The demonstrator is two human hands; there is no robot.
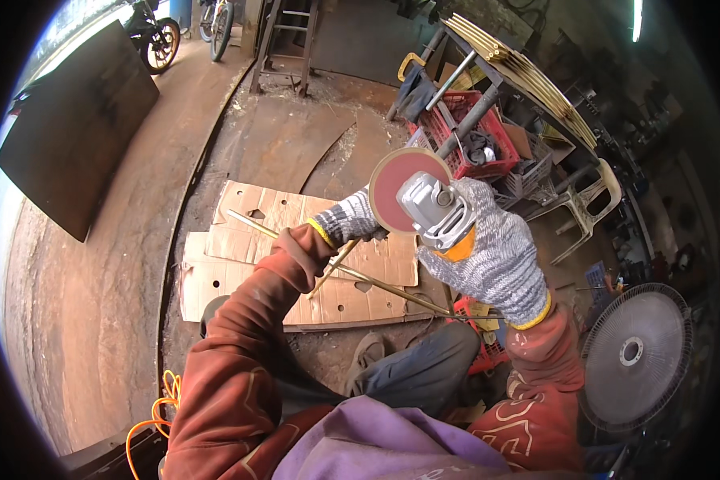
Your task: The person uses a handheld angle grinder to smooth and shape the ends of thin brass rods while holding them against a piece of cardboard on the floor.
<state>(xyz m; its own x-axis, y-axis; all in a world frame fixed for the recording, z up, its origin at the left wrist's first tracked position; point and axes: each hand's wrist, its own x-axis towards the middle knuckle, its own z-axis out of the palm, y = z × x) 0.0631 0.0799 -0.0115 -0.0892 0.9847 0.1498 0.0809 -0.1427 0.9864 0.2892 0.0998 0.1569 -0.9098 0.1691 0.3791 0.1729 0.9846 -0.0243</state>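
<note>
My right hand [496,260], in a grey knit glove, grips the body of a silver angle grinder [434,210] held up in front of me. Its round reddish disc [400,182] faces the camera. My left hand [348,220], also gloved, is closed against the disc's lower left edge, fingers partly hidden behind it. Below the hands, thin brass-coloured rods [328,260] lie crossed over flattened cardboard [296,256] on the floor. Both sleeves are rust-red.
A red crate [472,136] with tools stands behind the grinder, beside a rack of stacked yellow strips [520,72]. A standing fan [632,356] is at lower right, a plastic chair [584,204] at right, a dark metal sheet [76,128] at left, an orange cable [164,400] by my left side.
</note>
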